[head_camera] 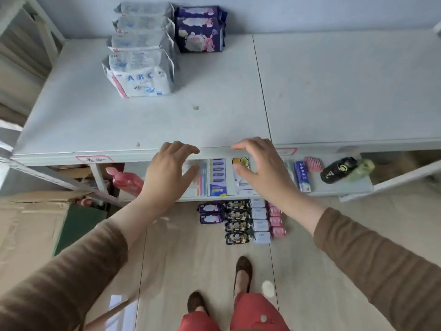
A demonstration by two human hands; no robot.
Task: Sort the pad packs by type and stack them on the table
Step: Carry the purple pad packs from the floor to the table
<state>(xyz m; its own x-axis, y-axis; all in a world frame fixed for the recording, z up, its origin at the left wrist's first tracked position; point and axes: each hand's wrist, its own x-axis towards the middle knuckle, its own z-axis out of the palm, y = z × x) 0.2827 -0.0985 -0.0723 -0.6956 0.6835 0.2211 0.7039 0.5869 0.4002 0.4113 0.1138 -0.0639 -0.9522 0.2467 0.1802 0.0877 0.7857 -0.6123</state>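
I see the white table (143, 120) carrying the sorted stock at its far side: a row of white ABC pad packs (140, 78), with dark purple pad packs (200, 34) just beside them. Below the table's near edge, unsorted pad packs (241, 220) lie on the floor. Over that edge, my left hand (167, 170) and right hand (260, 166) hover, fingers loosely curved and spread, holding nothing.
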